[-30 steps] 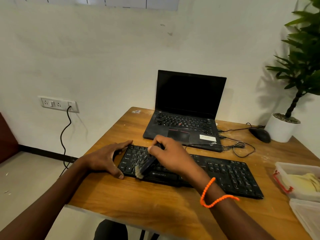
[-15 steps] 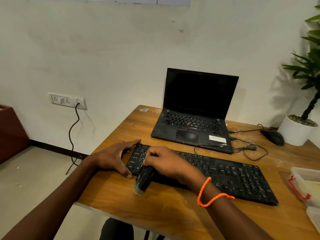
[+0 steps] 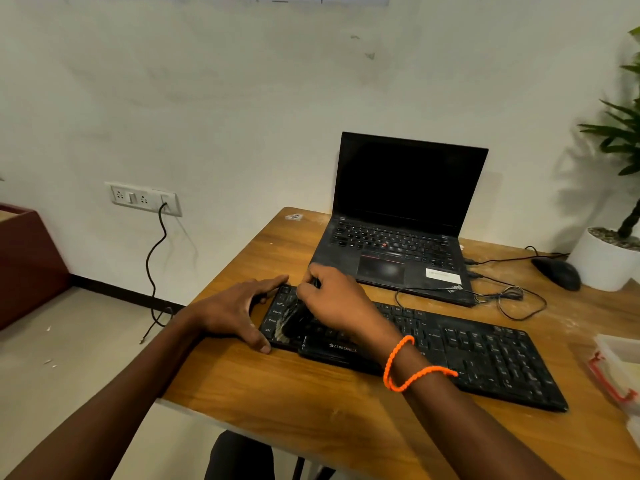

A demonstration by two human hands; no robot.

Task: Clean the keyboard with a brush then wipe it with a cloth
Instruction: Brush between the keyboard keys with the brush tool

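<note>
right hand [image 3: 337,301] grips brush [image 3: 292,322] on keyboard [image 3: 485,355]; left hand [image 3: 239,308] fingers spread, bracing it

Soft, even indoor light fills the scene. The plant [image 3: 620,140] casts a faint shadow on the wall [image 3: 242,98]. The brush [image 3: 294,320] is motion-blurred. Wide-angle distortion bends the desk [image 3: 311,403] edges.

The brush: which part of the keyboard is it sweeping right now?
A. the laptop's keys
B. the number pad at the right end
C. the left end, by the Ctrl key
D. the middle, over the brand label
C: the right hand holds the brush with its pale bristles over the left-end keys of the keyboard, beside the left hand steadying that end.
</note>
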